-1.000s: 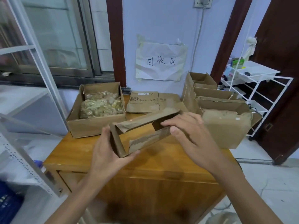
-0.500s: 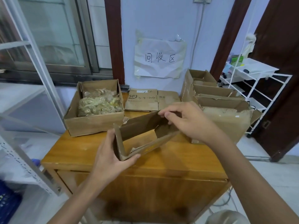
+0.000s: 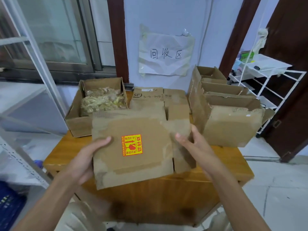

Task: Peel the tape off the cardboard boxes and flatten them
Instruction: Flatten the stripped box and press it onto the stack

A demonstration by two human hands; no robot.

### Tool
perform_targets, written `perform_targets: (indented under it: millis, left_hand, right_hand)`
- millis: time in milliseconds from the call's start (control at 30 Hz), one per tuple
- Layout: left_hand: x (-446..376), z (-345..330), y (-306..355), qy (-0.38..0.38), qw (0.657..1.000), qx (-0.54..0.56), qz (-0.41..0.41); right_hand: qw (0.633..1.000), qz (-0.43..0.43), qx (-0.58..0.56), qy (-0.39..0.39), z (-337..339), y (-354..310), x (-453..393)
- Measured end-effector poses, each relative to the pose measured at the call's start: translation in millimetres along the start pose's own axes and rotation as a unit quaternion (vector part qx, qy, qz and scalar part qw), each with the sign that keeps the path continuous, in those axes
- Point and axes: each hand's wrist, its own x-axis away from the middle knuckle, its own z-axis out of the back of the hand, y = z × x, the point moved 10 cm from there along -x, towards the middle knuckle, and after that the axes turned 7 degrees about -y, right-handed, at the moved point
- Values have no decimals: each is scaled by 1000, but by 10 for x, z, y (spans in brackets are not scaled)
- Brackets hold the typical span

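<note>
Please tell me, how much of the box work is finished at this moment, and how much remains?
Done: flattened cardboard lies stacked at the back of the table, and the open box on the left holds what looks like peeled tape. In hand: the left hand and right hand hold a nearly flat box bearing a yellow sticker. Left: several boxes on the right are not flattened.
</note>
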Motion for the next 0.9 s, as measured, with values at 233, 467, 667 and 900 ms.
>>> perform_targets:
  millis: [233, 467, 667, 900]
  left_hand:
    - [-274, 97, -478, 65, 995, -40, 63]
    - [-528, 64, -297, 193, 862, -468, -13]
    - [-685, -280, -776, 28, 650, -759, -24]
    - [-727, -236, -826, 32, 662, -749, 16]
  right_hand:
    - [989, -31, -65, 127, 199, 561, -21]
    - [893, -80, 387, 216, 319, 652, -264]
    - [845, -47, 527, 82, 41, 844, -430]
    - [825, -110, 552, 49, -17, 985, -442]
